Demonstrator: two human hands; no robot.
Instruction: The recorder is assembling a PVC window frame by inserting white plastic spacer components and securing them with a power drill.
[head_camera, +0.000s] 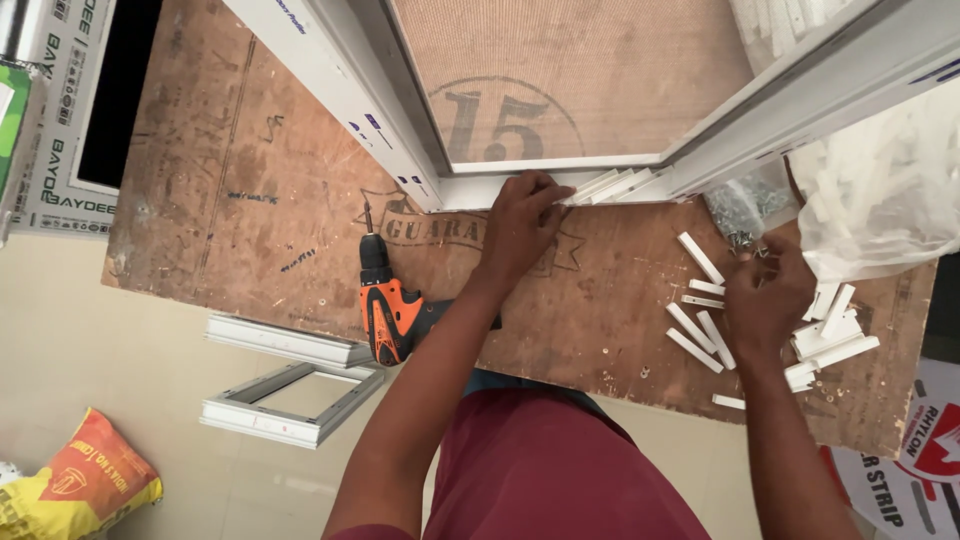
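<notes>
— What's on the desk (250, 200)?
— A white window frame (560, 175) with mesh lies across the worn plywood; an orange drill (388, 305) rests near its corner.
— And the hands?
— Left hand (520, 222) presses flat, fingers spread, on the frame's lower rail. Right hand (765, 292) pinches small screws (742, 240) at a clear bag's (752, 205) mouth, white strips (700, 335) just beside.
</notes>
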